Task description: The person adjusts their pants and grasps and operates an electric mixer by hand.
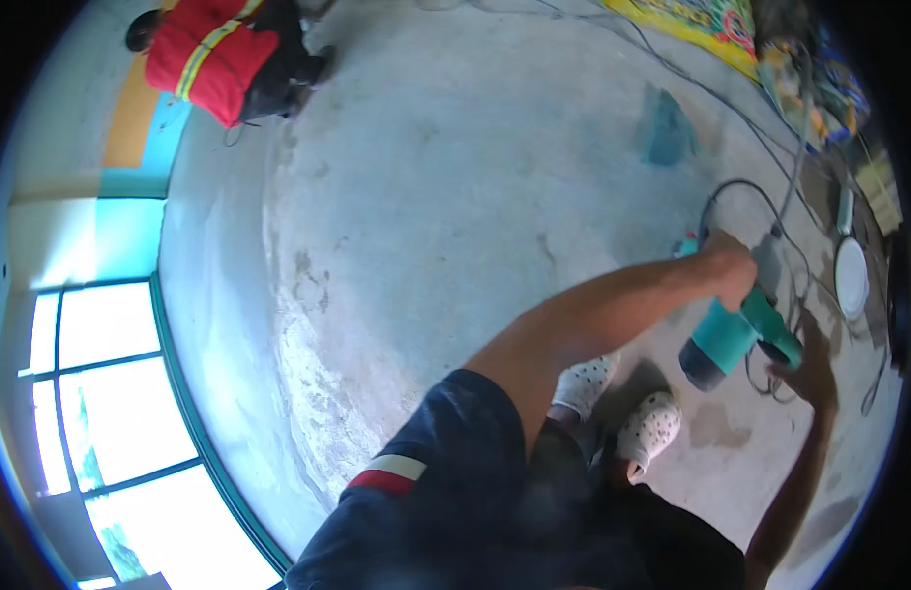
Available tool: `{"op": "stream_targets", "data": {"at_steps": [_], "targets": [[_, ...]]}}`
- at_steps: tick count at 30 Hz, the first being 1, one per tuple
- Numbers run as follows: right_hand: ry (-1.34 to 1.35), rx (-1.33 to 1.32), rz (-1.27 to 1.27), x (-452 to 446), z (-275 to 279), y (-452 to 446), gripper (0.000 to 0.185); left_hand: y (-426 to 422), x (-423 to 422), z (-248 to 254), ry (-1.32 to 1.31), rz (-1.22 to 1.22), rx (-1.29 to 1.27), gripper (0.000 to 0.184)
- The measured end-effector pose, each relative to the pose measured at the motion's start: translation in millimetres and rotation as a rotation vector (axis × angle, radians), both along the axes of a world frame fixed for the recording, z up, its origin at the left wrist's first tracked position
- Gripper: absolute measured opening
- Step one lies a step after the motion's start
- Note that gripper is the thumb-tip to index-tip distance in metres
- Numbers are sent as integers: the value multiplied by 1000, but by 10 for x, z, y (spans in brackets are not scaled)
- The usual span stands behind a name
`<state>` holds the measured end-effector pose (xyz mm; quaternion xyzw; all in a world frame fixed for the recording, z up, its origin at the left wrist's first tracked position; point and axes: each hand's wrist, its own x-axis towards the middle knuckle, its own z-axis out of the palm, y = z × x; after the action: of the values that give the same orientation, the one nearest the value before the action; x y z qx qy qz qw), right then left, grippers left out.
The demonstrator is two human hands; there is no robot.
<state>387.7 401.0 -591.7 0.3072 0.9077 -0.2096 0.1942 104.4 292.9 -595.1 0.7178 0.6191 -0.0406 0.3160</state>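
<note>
Green power tool, likely heavy and rigid, at right: your left hand grips it; your right hand, closure unclear, is at its curved handle, probably the surer hold.

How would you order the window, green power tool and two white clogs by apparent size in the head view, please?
Window
Green power tool; nearness may enlarge it
White clogs; too alike to rank between themselves

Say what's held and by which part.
A teal power tool: the left hand grips it near where body and handle meet; the right hand is at the handle, grip unclear.
</note>
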Motion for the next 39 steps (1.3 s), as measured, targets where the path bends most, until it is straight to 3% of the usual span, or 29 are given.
{"op": "stream_targets", "data": {"at_steps": [2, 5, 6, 8, 10, 11, 13, 16, 19, 20, 23, 24, 28, 35, 39], "targets": [[163, 205, -73, 289, 265, 233, 77, 5, 22, 26, -5, 1, -17, 30], [814, 659, -274, 947, 288, 943, 48, 31, 23, -19, -20, 34, -22, 28], [942, 744, -236, 1277, 35, 1259, 51, 38, 37, -48, -17, 39, -15, 28], [1031, 502, -340, 1388, -467, 1065, 59, 25, 36, -77, -30, 36, -3, 28], [436, 204, -365, 594, -766, 237, 66, 25, 19, -97, -64, 24, 15, 29], [-113, 222, -257, 33, -454, -203, 69, 21, 75, -134, -43, 13, 22, 29], [469, 186, -152, -144, -270, -234, 68, 74, 145, -150, 0, -8, 47, 30], [472, 128, -43, -253, -108, -276, 75, -32, -7, -3, -34, 33, -19, 27], [228, -280, -123, -459, 220, -246, 87, 8, 11, 44, -2, 36, -52, 25], [384, -242, -95, -372, 30, -200, 86, 14, 37, 64, 3, 30, -61, 25], [236, -47, -118, -382, -70, -210, 65, -8, 40, 68, -16, 45, -54, 24], [369, 45, -114, -425, -42, -290, 43, 4, 29, 51, -23, 58, -42, 23], [341, 64, -177, -470, 47, -357, 25, 13, 16, 9, -48, 30, 21, 23], [242, 20, -146, -529, 52, -327, 17, -42, -53, -20, -66, 54, 41, 23], [245, 37, -149, -436, -59, -273, 22, -27, -24, 12, -41, 33, 11, 22]]}}
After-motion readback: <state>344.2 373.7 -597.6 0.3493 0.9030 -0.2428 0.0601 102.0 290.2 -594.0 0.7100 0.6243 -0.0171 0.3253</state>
